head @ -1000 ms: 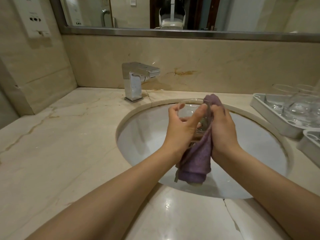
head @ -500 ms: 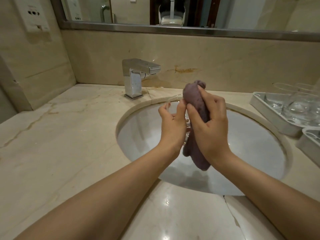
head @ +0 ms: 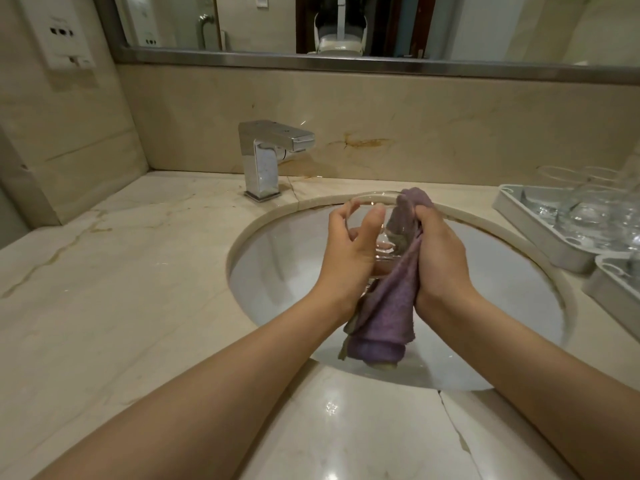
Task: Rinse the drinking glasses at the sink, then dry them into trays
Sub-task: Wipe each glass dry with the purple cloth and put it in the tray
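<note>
Over the white sink basin (head: 277,271) my left hand (head: 349,254) grips a clear drinking glass (head: 372,204), fingers curled round its side, mouth tilted upward. My right hand (head: 438,254) grips a purple cloth (head: 384,317) and presses it against the glass's right side. The cloth's top pokes over the rim and its tail hangs down below both hands. The lower part of the glass is hidden by my hands and the cloth.
A chrome faucet (head: 266,157) stands behind the basin, with no water running. Two grey trays (head: 530,220) (head: 609,285) sit on the marble counter at the right, the farther one holding several clear glasses (head: 588,206). A mirror runs along the wall.
Half a second ago my right hand held the bunched cloth on top of the glass mouth. Now it has dropped to the glass's right side, and the rim shows again.
</note>
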`<state>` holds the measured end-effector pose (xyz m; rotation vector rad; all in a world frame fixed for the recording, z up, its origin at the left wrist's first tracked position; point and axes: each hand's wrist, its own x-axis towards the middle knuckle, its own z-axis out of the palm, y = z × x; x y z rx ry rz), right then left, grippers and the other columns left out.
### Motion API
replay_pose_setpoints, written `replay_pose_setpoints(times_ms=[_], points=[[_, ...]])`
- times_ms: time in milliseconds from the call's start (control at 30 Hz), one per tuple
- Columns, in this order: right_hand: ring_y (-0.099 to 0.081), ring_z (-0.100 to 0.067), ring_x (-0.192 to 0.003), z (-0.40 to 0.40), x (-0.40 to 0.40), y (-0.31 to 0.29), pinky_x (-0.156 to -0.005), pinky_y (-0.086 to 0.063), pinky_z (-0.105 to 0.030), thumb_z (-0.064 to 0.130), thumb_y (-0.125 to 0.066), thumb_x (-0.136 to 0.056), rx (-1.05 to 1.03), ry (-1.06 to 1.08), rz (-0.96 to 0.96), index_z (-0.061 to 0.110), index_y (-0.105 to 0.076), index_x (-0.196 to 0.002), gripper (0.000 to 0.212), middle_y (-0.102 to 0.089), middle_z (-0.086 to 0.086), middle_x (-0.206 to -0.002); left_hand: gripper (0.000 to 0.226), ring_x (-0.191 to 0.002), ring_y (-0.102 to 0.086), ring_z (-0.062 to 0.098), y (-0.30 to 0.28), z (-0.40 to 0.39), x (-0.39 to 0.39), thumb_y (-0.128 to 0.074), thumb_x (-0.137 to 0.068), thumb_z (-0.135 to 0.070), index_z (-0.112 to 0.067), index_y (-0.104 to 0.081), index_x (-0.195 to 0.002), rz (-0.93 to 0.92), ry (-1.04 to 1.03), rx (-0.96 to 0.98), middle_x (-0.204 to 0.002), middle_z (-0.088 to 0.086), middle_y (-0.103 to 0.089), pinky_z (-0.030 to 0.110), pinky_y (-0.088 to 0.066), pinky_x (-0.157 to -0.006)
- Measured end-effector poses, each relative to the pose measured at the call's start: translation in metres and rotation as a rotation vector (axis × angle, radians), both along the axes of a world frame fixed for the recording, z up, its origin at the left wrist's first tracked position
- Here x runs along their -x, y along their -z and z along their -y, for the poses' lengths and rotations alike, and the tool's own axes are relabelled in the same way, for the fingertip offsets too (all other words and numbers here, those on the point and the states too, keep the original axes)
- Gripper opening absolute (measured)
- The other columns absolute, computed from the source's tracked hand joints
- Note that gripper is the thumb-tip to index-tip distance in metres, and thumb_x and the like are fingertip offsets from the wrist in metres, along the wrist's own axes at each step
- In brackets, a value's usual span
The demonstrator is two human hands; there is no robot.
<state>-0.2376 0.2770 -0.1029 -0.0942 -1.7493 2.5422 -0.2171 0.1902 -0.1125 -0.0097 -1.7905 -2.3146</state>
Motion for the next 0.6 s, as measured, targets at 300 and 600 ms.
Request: replay_pose_setpoints(times_ms=[300,600], points=[[-0.052,0.000,-0.106,0.005,-0.010,0.005,-0.090,-0.038,-0.006,0.026,-0.058,-0.093,-0.518,0.227,-0.583,0.019,-0.054,-0.132,0.040,-0.049,0.000,-0.118,0.076,-0.098,-0.063,0.019,-0.001,0.006,0.007,-0.071,-0.071,-0.061,-0.033,-0.023,-0.123,0.121,-0.049,-0.014,-0.118,0.004,-0.054,0.033,-0.053,-0.084],[-0.057,-0.005,-0.100,0.002,-0.004,0.003,-0.095,-0.045,-0.021,0.029,-0.054,-0.089,-0.373,0.235,-0.496,0.023,-0.059,-0.119,0.031,-0.058,0.000,-0.112,0.049,-0.078,-0.061,0.011,-0.004,-0.004,0.001,-0.041,-0.097,-0.046,-0.016,-0.030,-0.133,0.027,-0.067,0.025,-0.102,0.002,-0.055,0.020,-0.051,-0.056]])
